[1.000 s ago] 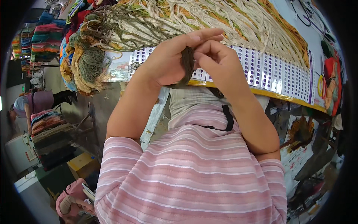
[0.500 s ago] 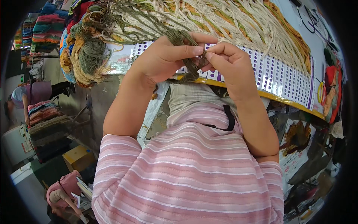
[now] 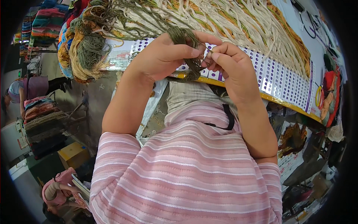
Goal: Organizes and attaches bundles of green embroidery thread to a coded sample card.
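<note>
A bundle of olive-green yarn (image 3: 182,36) is draped over my left hand (image 3: 164,56), between the thumb and the fingers, and its lower end hangs below the palm. My left hand is closed round it. Opposite, my right hand (image 3: 236,65) pinches a thin strand of the same yarn between thumb and forefinger. Both hands are above the front edge of the table. Beneath them lies a white board (image 3: 274,76) with rows of purple dots. From the bundle, green strands run up and left across the cream yarn.
Long cream and ochre yarn hanks (image 3: 231,24) cover the table's far part. A heap of mixed yarn (image 3: 89,52) hangs over its left end. Yellow edging (image 3: 276,98) runs along the front. Red and peach yarn (image 3: 330,93) lies right. Two other people are at left.
My right hand has drawn slightly right, away from the left, with a strand stretched between them. The left hand keeps its hold on the yarn bundle.
</note>
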### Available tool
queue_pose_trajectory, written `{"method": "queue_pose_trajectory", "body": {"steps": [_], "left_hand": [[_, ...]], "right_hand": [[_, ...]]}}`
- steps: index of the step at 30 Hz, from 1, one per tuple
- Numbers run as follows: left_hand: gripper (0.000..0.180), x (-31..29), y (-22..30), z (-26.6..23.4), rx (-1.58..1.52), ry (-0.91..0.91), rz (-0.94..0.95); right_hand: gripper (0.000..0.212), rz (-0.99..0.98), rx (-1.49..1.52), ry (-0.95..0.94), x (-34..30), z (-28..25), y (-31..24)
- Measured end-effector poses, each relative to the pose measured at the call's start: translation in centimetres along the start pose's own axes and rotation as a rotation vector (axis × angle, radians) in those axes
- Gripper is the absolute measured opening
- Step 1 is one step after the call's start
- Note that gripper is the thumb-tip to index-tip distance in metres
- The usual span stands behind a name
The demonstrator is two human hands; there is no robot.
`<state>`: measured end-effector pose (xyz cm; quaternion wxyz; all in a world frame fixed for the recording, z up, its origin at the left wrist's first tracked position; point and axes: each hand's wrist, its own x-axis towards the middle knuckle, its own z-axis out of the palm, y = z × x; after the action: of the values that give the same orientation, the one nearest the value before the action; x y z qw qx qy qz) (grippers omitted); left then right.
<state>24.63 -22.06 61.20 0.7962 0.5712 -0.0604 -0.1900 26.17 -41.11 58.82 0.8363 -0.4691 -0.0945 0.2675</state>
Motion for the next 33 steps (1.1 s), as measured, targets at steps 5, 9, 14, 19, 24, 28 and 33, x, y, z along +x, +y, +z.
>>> {"method": "queue_pose_trajectory", "body": {"steps": [5,9,14,19,24,28,33], "left_hand": [[0.048,0.0,0.7,0.6,-0.029,-0.001,-0.003],[0.049,0.1,0.5,-0.1,0.006,-0.034,0.014],[0.048,0.5,0.3,-0.2,-0.004,-0.008,0.024],[0.059,0.5,1.4,-1.8,-0.219,-0.21,-0.146],[0.034,-3.6,-1.2,-10.1,-0.486,-0.546,0.07],[0.042,-12.3,0.5,-17.1,-0.698,0.188,0.397],[0.045,-25.1,1.4,-29.3,-0.794,0.616,0.658]], "right_hand": [[0.008,0.026,-0.032,0.005,0.1,0.1,0.2],[0.007,0.015,-0.259,-0.019,0.0,0.5,-0.3],[0.007,-0.07,-0.33,0.029,0.1,0.2,-0.4],[0.011,0.234,-0.104,-0.201,0.4,-1.2,-3.2],[0.016,-0.002,0.303,-0.106,-3.4,-13.2,-8.8],[0.028,-0.324,0.265,0.61,-15.1,-30.3,-16.3],[0.037,-0.473,0.52,1.111,-37.1,-47.6,-28.1]]}}
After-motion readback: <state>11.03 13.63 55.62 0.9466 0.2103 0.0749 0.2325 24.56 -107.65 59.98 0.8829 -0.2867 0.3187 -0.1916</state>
